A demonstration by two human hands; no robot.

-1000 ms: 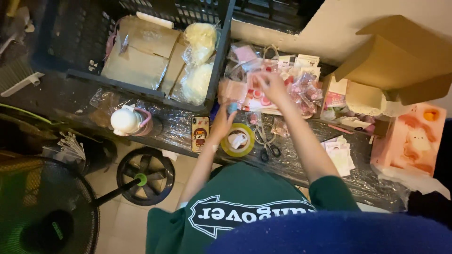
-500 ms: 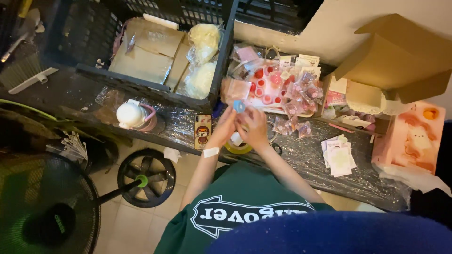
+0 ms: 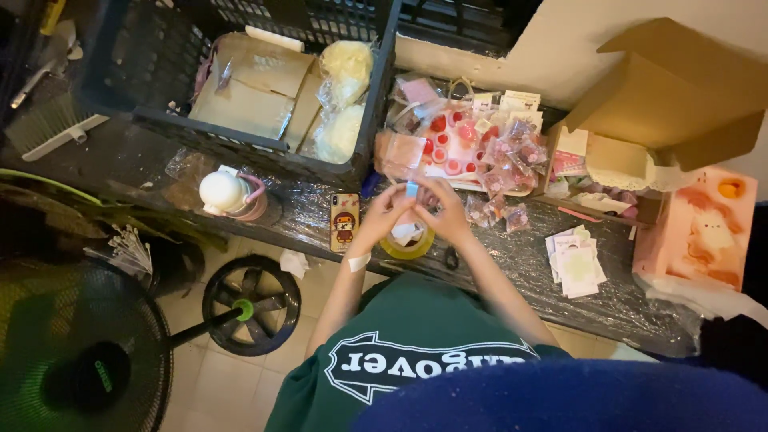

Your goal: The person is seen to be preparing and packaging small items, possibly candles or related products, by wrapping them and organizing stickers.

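My left hand [image 3: 385,213] and my right hand [image 3: 445,213] meet above a yellow-green tape roll [image 3: 408,242] on the plastic-wrapped table [image 3: 512,268]. Both pinch a small blue piece [image 3: 411,190] between their fingertips. A white plaster [image 3: 358,261] is stuck on my left forearm. A phone in a cartoon case [image 3: 344,222] lies just left of my left hand. Scissors [image 3: 450,257] lie partly hidden under my right wrist. Beyond the hands sits a tray of small pink and red packets [image 3: 472,148].
A black crate [image 3: 136,120] with brown envelopes and cream bundles stands at the back left. A white bottle [image 3: 226,194] is left of the phone. An open cardboard box [image 3: 672,88], a pink box [image 3: 696,228] and white cards [image 3: 576,260] lie right. A fan [image 3: 80,352] stands below.
My right hand came back from the tray of pink packets and joined my left hand over the tape roll. Both now hold the blue piece, raised slightly.
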